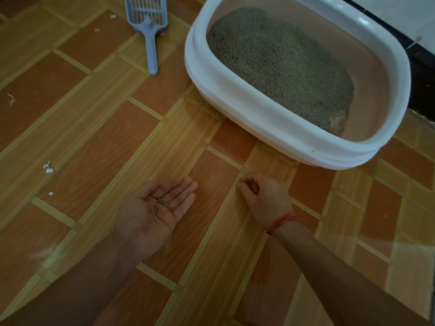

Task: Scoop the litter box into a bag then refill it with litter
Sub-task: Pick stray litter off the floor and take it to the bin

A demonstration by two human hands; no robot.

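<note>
Grey litter granules [163, 203] cupped in the upturned, flat-fingered left hand [153, 208], probably as a tray. Right hand [264, 196] apart, fingertips curled at floor [94, 137]; pinch contents unclear. Litter box [259, 118] just beyond, scoop [150, 27] lying unused.

White box [259, 115] rim, pinkish inside; grey-brown speckled litter [282, 62]; blue-grey scoop [151, 47]; floor [94, 137] in orange and tan blocks, pale striped lines; red thread [281, 223].

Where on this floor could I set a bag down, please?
The bare floor between the scoop, the box and the left hand is free. White scraps dot the left edge; the right hand sits before the box.
</note>
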